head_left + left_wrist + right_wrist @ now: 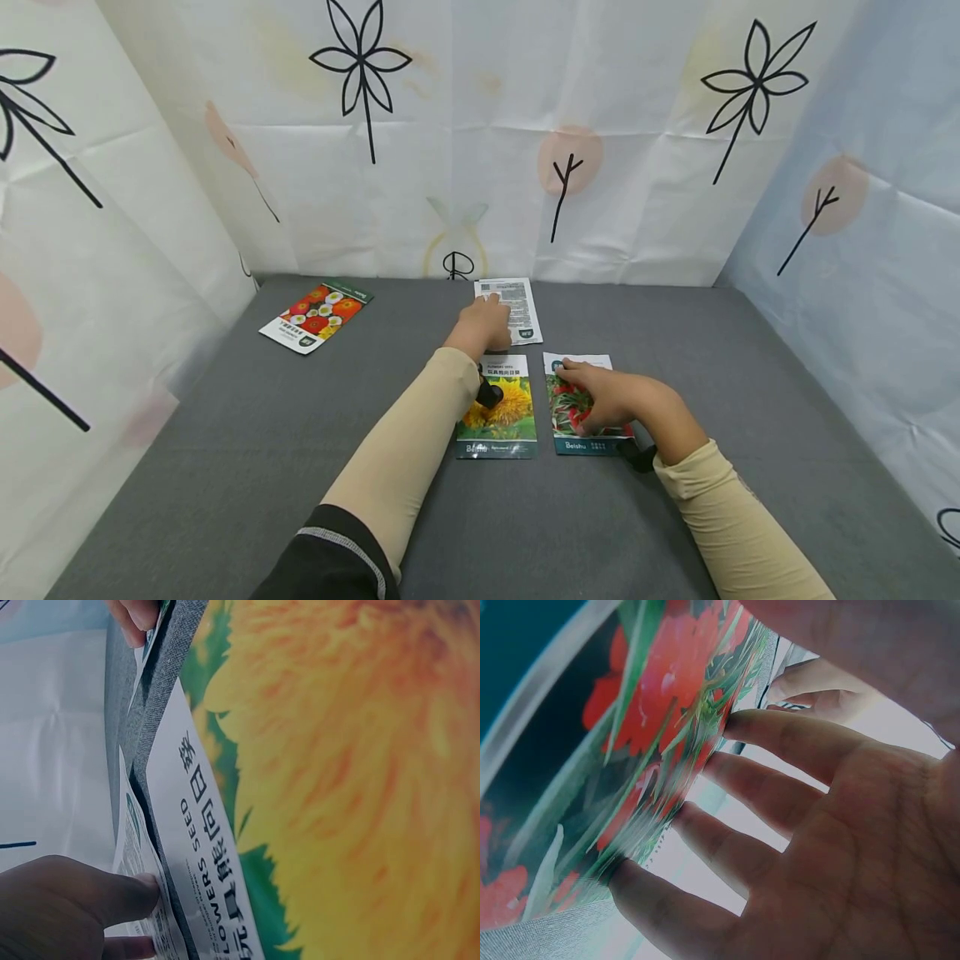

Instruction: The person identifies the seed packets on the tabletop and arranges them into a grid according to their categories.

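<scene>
Toward the back of the table, my left hand (487,323) touches a white seed packet (525,312) lying with its printed text side up. The left wrist view shows the thumb (139,892) on the packet's face. Below that wrist lies a yellow sunflower seed packet (498,429), picture side up. My right hand (611,397) is spread over a seed packet with red flowers (566,417), just right of the sunflower one. In the right wrist view its fingers are extended, with fingertips (686,814) against the red-flower packet.
Another seed packet (318,315), with red, orange and white flowers, lies slanted at the back left of the grey table (225,467). Patterned white cloth walls (637,208) enclose the table at the back and both sides.
</scene>
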`<state>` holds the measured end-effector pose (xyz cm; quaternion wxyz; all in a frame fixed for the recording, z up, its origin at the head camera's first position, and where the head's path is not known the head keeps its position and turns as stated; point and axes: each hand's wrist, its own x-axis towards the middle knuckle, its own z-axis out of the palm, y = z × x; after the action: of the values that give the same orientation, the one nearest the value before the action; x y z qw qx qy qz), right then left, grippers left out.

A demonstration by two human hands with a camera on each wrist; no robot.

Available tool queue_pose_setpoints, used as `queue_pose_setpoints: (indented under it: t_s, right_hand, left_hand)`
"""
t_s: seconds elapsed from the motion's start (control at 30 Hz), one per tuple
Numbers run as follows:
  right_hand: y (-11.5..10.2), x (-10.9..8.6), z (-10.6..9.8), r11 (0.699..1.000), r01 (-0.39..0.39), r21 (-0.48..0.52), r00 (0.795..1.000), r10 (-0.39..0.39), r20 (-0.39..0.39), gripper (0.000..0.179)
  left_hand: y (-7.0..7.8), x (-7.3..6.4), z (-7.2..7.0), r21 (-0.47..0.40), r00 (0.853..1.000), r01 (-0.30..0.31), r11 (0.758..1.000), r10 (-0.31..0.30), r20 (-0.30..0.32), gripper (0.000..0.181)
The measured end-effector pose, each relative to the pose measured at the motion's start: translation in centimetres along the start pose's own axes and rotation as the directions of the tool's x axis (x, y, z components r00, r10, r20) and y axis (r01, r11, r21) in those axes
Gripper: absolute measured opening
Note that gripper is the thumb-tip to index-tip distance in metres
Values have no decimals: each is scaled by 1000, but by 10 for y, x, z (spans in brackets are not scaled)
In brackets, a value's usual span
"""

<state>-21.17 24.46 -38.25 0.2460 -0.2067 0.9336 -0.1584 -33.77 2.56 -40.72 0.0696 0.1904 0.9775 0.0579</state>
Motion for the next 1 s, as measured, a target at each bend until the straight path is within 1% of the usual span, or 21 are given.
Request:
queue_pose_setpoints:
  t_s: [0.27, 0.4, 0.5, 0.6, 0.63, 0.8, 1.0]
  right_hand:
    - [0, 1, 2, 1000, -3, 1, 1000, 3, -9, 95]
    - [0, 1, 2, 1000, -2, 0, 1000, 2, -6, 95]
    - [0, 2, 2, 1000, -2, 0, 1000, 2, -4, 95]
    - [0, 2, 1, 1000, -2, -4, 1000, 2, -2, 96]
    - [0, 2, 1, 1000, -3, -4, 1000, 3, -1, 96]
    - [0, 0, 1, 1000, -7, -9, 1000, 7, -1, 96]
    - [-1, 0, 1, 1000, -3, -17, 1000, 3, -9, 96]
  left_hand:
    - [-1, 1, 1, 5, 1000, -1, 1000, 1, 1, 53]
    - [-2, 8, 2, 5, 999, 11, 1000, -11, 35, 54]
    - [-2, 7, 2, 6, 999, 8, 1000, -9, 36, 54]
    - [0, 0, -1, 6, 1000, -5, 1000, 5, 10, 53]
    - [0, -1, -1, 5, 1000, -7, 1000, 7, 9, 53]
    - [2, 0, -1, 6, 1000, -11, 1000, 11, 24, 53]
    - [3, 6, 1, 13, 999, -4, 1000, 3, 41, 54]
